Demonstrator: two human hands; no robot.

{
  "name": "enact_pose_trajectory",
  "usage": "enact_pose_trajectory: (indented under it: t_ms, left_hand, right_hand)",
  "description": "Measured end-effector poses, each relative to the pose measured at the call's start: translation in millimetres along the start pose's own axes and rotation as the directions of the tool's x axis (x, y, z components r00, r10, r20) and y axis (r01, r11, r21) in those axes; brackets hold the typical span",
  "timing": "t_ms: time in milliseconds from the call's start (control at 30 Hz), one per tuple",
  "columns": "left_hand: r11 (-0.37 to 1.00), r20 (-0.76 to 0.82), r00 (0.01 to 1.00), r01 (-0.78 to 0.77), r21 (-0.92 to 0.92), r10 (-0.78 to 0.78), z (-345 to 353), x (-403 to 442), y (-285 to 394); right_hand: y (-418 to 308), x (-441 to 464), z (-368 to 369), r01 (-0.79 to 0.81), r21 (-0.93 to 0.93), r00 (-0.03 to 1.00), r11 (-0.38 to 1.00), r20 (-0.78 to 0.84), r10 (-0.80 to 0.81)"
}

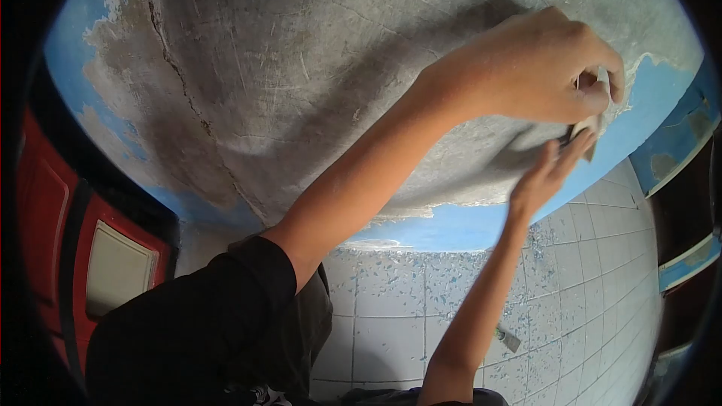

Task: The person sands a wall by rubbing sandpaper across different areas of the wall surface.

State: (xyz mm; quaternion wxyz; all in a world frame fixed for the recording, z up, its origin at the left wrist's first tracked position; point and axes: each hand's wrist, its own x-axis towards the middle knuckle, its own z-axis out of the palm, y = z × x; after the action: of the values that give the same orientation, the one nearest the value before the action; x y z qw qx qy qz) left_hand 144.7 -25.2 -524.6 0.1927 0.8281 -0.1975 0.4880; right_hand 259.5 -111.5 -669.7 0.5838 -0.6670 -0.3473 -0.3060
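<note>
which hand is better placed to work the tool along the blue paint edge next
Probably the left hand: its fingers look curled around the tool, near the blue paint. The right hand seems only to lay extended fingers against the tool.

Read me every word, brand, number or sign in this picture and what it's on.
There is no readable text.
The black-and-white patch at the bottom edge is too small to tell whether it bears lettering.
I see none on the wall, red panel or tiled floor.
</note>
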Motion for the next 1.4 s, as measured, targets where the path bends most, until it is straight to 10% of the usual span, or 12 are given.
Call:
enact_pose_trajectory:
  t_ms: [100, 200, 467, 800, 933, 1233, 1400]
  left_hand:
    - [0.996, 0.004, 0.996, -0.090, 0.004, 0.090, 4, 1, 2]
    - [0.996, 0.022, 0.996, -0.086, -0.002, 0.086, 6, -1, 2]
    - [0.998, -0.021, 0.998, -0.064, 0.014, 0.065, 8, 0, 0]
    - [0.999, 0.080, 0.996, -0.028, -0.020, 0.030, 10, -1, 4]
    - [0.999, 0.077, 0.996, -0.038, -0.003, 0.038, 12, 0, 3]
    - [0.997, 0.074, 0.995, -0.073, 0.026, 0.070, 13, 2, 6]
    - [0.999, 0.143, 0.990, -0.013, 0.041, 0.007, -2, 2, 15]
  right_hand:
    - [30, -68, 38, 0.164, -0.147, 0.974, 0.976, -0.135, -0.184]
    - [32, -148, 52, 0.017, -0.137, 1.000, 0.990, -0.004, -0.018]
    - [20, -44, 7, -0.076, 0.101, 0.995, 0.992, -0.051, 0.082]
    - [13, -68, 18, -0.080, -0.151, 0.997, 0.985, -0.019, 0.078]
    - [0, -43, 7, -0.167, 0.137, 0.986, 0.976, 0.032, 0.164]
    - [-65, -146, 78, 0.071, 0.035, 0.988, 0.997, 0.134, -0.075]
    - [-19, -67, 51, -0.154, 0.060, 0.971, 0.986, -0.177, 0.162]
